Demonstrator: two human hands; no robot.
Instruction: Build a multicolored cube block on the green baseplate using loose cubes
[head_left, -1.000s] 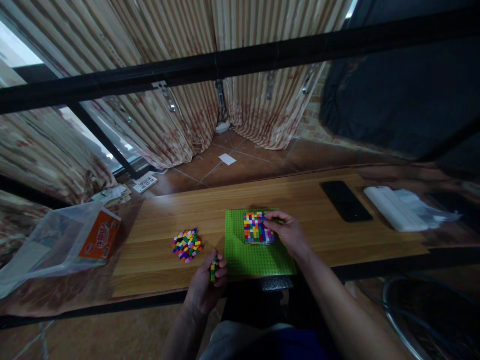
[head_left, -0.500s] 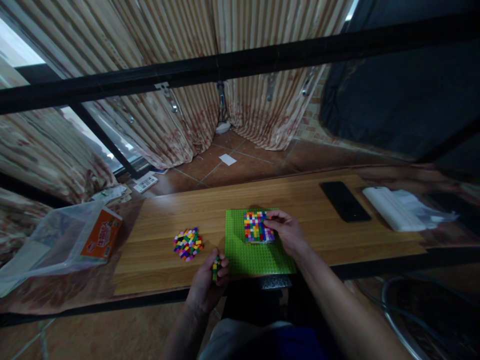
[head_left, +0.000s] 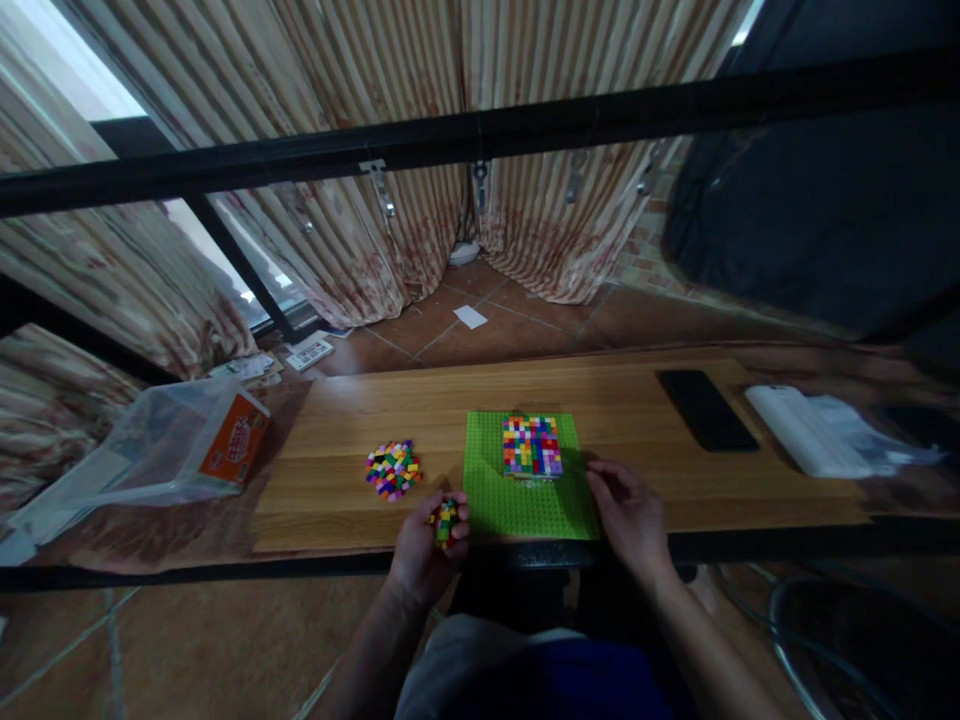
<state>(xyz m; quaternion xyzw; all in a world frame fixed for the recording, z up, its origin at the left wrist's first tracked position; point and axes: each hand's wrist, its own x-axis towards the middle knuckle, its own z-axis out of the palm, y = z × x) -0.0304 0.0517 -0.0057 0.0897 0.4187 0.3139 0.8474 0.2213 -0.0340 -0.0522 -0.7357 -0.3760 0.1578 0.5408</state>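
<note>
Near the table's front edge, my left hand [head_left: 429, 540] is curled around several small toy bricks [head_left: 445, 522], green, yellow and red among them. Just right of it lies a green studded baseplate [head_left: 487, 505]. A square block of multicoloured bricks [head_left: 532, 446] stands on the plate's far half. My right hand [head_left: 630, 510] is at the plate's right edge, apart from the brick block. Its fingers are loosely bent with a gap between thumb and forefinger, and I see nothing in them. A loose pile of bricks [head_left: 393, 469] lies left of the plate.
A black phone-like slab [head_left: 707, 410] lies on the wooden tabletop [head_left: 600, 395] at the right, beside a white object [head_left: 806, 430] with clear plastic. A clear plastic box [head_left: 184, 430] with an orange label sits at the left. A dark bar [head_left: 420, 150] crosses beyond the table.
My right hand has let go of the brick block and drawn back to the plate's right edge. The bricks in my left hand show more fully. The whole view has shifted slightly.
</note>
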